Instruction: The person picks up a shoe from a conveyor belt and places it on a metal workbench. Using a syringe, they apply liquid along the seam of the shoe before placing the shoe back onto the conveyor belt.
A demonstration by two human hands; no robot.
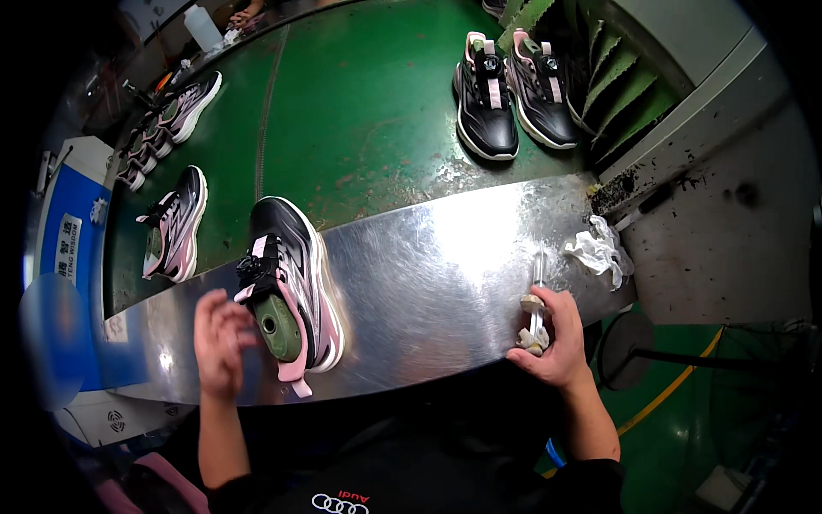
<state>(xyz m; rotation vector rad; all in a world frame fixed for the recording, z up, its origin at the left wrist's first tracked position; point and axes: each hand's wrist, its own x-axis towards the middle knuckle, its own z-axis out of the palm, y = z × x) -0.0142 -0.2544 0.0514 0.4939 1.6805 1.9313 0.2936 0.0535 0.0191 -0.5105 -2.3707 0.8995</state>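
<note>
A black, pink and white sneaker lies on the metal strip in front of me, toe pointing away. A green shoe last fills its opening, and a black dial sits on its tongue. My left hand hovers just left of the heel, fingers loosely bent and apart, slightly blurred, holding nothing. At the right, my right hand closes its thumb and fingers around a clear syringe-like tube with a beige collar and pale lumps at its near end. Part of the tube is hidden by the fingers.
Crumpled white paper lies at the strip's right end. A pair of similar sneakers stands on the green belt at the back right. Another sneaker and a row of several more are on the left. A white bottle stands far left.
</note>
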